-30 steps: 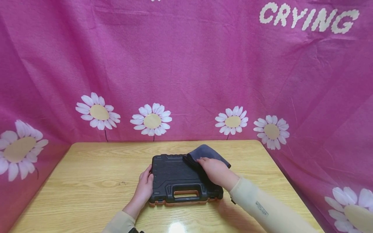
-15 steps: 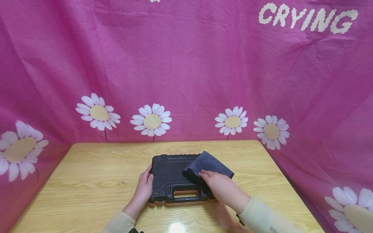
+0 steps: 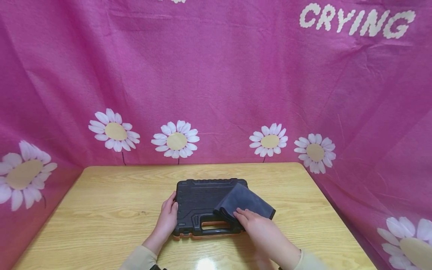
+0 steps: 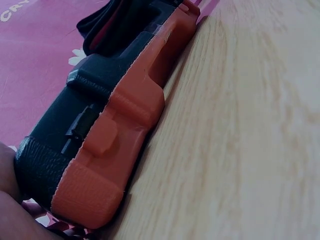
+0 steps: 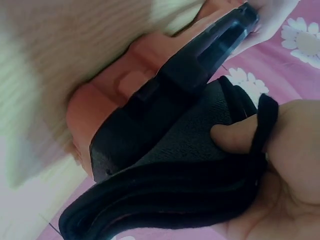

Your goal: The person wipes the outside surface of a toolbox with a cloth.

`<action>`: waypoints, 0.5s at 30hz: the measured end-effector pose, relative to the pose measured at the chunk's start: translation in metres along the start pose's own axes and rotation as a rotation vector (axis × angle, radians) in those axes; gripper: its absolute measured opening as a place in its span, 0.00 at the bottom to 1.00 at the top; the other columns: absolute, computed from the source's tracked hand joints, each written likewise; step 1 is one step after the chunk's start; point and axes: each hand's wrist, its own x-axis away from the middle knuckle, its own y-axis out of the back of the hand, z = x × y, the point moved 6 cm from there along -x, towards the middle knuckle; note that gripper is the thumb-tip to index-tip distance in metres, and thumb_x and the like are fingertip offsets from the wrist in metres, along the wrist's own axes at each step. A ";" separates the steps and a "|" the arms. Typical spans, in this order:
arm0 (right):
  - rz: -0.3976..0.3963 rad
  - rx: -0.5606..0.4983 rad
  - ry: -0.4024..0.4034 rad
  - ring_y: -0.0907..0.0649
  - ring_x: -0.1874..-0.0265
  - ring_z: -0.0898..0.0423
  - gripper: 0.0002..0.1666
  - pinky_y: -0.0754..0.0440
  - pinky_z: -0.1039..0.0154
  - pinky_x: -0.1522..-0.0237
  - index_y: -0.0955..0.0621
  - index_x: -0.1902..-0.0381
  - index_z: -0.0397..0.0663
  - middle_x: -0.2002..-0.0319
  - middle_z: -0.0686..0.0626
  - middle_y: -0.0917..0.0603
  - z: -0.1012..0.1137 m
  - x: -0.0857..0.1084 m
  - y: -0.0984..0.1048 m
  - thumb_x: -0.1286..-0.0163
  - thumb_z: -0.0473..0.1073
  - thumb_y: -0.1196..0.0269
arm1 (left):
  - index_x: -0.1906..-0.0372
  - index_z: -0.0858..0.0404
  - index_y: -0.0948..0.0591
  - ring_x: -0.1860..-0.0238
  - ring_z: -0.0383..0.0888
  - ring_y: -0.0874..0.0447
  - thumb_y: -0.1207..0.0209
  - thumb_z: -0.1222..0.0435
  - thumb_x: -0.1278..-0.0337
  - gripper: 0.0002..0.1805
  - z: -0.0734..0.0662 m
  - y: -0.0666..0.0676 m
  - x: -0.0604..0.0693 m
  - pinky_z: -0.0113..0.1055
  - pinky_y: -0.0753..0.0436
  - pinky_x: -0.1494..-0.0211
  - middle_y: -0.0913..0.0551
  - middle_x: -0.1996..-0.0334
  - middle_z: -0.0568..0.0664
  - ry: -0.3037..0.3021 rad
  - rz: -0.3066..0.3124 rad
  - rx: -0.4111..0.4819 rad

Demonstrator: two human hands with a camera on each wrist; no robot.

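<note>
A black plastic tool case (image 3: 199, 195) with an orange lower half lies flat on the table, its handle toward me. My left hand (image 3: 167, 215) rests along the case's left side, fingers against it; the left wrist view shows part of that hand (image 4: 11, 200) at the case's corner. My right hand (image 3: 261, 232) holds a folded dark grey cloth (image 3: 244, 200) with black edging over the lid's right front part. In the right wrist view the cloth's thick folds (image 5: 165, 197) lie in the right hand (image 5: 285, 165), and the thumb touches the dark lid.
The wooden table (image 3: 111, 210) extends around the case on all sides. Behind and beside it hangs a pink curtain (image 3: 216, 82) printed with daisies and white letters.
My right hand has drawn the cloth toward me and slightly right across the lid, from the far right corner to near the handle. The left hand and the case stay in place.
</note>
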 end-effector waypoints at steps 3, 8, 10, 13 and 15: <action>0.022 -0.011 -0.003 0.14 0.42 0.45 0.25 0.13 0.51 0.45 0.20 0.36 0.43 0.37 0.43 0.16 0.002 0.006 -0.001 0.29 0.26 0.41 | 0.19 0.69 0.46 0.23 0.72 0.46 0.63 0.65 0.16 0.29 -0.001 0.000 0.001 0.66 0.43 0.22 0.45 0.24 0.74 -0.010 -0.001 -0.012; 0.036 -0.039 0.024 0.15 0.41 0.43 0.32 0.13 0.50 0.44 0.22 0.34 0.41 0.36 0.42 0.18 0.006 0.014 -0.001 0.37 0.35 0.29 | 0.19 0.69 0.46 0.22 0.72 0.46 0.63 0.65 0.16 0.29 -0.001 0.000 0.000 0.65 0.43 0.21 0.44 0.24 0.73 -0.015 -0.006 -0.021; 0.056 -0.069 0.031 0.16 0.39 0.43 0.44 0.14 0.50 0.42 0.23 0.33 0.40 0.35 0.42 0.19 0.007 0.018 0.000 0.48 0.43 0.21 | 0.19 0.68 0.46 0.22 0.71 0.47 0.63 0.65 0.16 0.29 -0.001 0.001 0.000 0.65 0.43 0.21 0.44 0.24 0.73 -0.011 -0.004 -0.018; 0.127 -0.126 0.019 0.18 0.37 0.42 0.60 0.16 0.49 0.39 0.25 0.31 0.41 0.33 0.42 0.21 0.007 0.022 -0.001 0.65 0.50 0.15 | 0.19 0.68 0.46 0.22 0.71 0.47 0.63 0.65 0.16 0.29 -0.001 0.001 0.001 0.65 0.44 0.21 0.45 0.24 0.73 -0.008 0.001 -0.015; 0.157 -0.145 0.012 0.18 0.36 0.43 0.58 0.16 0.49 0.38 0.25 0.31 0.42 0.32 0.43 0.21 0.009 0.023 -0.001 0.62 0.50 0.15 | 0.19 0.69 0.46 0.22 0.72 0.46 0.63 0.65 0.16 0.29 -0.001 0.001 0.001 0.65 0.43 0.21 0.44 0.25 0.73 -0.013 0.000 -0.020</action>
